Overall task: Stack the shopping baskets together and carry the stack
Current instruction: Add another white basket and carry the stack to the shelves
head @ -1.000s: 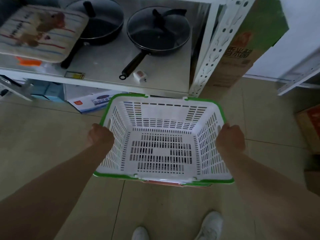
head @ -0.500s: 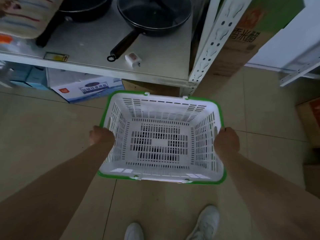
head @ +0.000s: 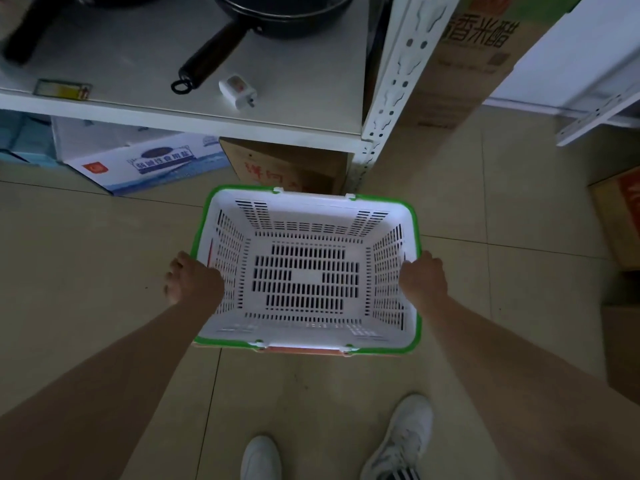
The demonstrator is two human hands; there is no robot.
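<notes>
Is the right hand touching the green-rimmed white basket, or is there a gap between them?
Touching. In the head view the right hand is closed over the right rim of the white basket, with no gap visible; the left hand grips the opposite rim.

- Your left hand (head: 194, 284) is curled closed on the left side of the basket (head: 304, 216), knuckles turned outward.
- Your right hand (head: 423, 280) is closed on the basket's right side, level with the left.
- Both forearms are bare and reach forward and down, converging from the lower corners.
- Your feet in white shoes (head: 401, 441) stand below, the right one ahead.
</notes>
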